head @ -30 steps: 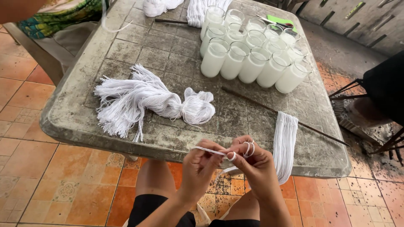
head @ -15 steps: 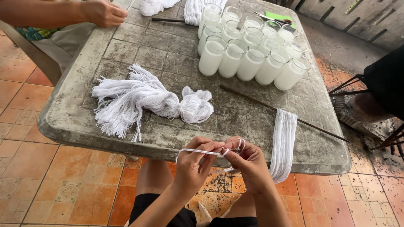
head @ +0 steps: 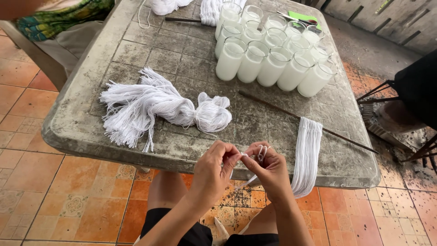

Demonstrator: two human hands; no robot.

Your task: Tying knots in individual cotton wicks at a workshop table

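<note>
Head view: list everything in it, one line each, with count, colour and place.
table: one, grey, stained, centre
string bundle: one, white, table's left half
hanging strings: one batch, white, draped over the near right edge
thin rod: one, dark, lying diagonally at right
glasses: a dozen or so, clear with white filling, far centre
far string piles: two, white, far edge
scissors: one, green packet under, far right
floor tiles: orange
left hand: pinches short string
right hand: loops short string
</note>
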